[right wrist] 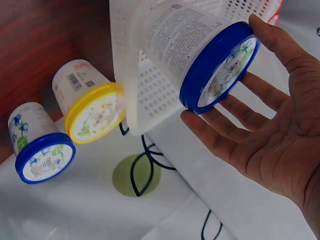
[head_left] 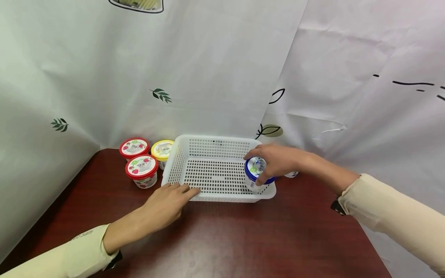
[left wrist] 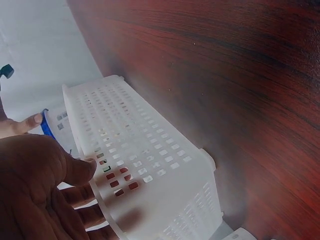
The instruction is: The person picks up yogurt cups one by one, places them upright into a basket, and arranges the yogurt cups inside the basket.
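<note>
Yellow-lidded tubs (head_left: 162, 150) flank basket (head_left: 222, 199); right hand (head_left: 277, 160) grips blue-lidded tub (right wrist: 197, 60), left hand (head_left: 170, 202) pinches basket rim.

Printed sheeting (head_left: 215, 77) makes this table (head_left: 243, 239) a booth.

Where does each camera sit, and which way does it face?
Head: worn on the head, facing forward and down at the white basket; both sleeves, left grip, right grip show.
Left wrist: worn there, facing the basket; parts of both grips show.
Right wrist: worn there, facing the blue-lidded cup; right grip shows.
Wrist views share basket and cup.
</note>
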Available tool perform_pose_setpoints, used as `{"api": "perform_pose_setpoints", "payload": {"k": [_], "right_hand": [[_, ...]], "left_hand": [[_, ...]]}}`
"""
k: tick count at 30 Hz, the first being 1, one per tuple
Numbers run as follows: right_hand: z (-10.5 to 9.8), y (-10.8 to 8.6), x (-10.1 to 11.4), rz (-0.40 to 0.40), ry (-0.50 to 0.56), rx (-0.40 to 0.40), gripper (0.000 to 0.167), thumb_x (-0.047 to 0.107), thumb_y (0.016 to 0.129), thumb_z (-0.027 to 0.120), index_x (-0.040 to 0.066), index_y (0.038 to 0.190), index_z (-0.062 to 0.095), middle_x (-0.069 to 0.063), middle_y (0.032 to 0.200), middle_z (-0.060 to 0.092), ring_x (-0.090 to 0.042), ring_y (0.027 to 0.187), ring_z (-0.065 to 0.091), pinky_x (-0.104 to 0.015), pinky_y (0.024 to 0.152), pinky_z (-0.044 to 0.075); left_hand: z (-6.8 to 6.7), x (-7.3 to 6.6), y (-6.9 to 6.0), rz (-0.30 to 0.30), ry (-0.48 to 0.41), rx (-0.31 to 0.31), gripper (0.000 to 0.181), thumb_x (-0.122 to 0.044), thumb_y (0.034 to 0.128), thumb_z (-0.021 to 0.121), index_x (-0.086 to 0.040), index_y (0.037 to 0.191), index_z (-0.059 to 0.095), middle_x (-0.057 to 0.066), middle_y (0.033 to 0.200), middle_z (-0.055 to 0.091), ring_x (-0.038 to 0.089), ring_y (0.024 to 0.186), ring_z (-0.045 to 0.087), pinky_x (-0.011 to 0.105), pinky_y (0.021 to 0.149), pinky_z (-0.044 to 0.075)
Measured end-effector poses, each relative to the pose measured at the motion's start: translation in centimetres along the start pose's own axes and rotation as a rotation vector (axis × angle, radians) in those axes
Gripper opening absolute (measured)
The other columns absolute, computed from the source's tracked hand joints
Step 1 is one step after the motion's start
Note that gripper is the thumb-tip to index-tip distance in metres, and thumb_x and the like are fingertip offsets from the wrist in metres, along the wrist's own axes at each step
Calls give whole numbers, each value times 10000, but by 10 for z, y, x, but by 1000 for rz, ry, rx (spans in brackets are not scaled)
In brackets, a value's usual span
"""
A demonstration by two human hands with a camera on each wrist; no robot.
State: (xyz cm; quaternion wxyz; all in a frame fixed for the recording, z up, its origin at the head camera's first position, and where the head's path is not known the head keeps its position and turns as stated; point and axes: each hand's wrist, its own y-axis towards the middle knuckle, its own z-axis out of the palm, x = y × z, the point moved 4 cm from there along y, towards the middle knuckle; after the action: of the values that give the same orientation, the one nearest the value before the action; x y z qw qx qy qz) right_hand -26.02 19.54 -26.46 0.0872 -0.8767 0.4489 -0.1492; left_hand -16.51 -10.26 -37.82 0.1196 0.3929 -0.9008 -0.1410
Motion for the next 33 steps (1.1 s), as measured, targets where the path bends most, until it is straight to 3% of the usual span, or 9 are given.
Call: {"api": "perform_pose_setpoints", "payload": {"k": [8,12,33], "right_hand": [[17,10,-1,22,52,-28,812,370,847,976,149,1563,662,-144,1520,671,-299,1254,669,-493,1072,592],[24,13,-2,20,27,-39,805,395,851,969,166,1559,663,-145,1537,664,-303,1263,672,-501,1086,577],[56,31,-7,43,48,-9,820,413,880,956,159,1589,632,-180,1629,598,-280,1299,657,-528,1113,582]], "left_hand": [[1,1,0,-3,-3,-14,584,37,792,860,-213,1303,724,25,1063,776,269,893,736,427,765,599],[1,0,1,-7,-4,-14,577,27,804,865,-225,1304,727,21,1063,777,267,893,734,426,771,600],[3,0,-2,-15,-3,-23,564,10,836,866,-218,1336,739,14,1083,779,260,919,747,419,784,609]]}}
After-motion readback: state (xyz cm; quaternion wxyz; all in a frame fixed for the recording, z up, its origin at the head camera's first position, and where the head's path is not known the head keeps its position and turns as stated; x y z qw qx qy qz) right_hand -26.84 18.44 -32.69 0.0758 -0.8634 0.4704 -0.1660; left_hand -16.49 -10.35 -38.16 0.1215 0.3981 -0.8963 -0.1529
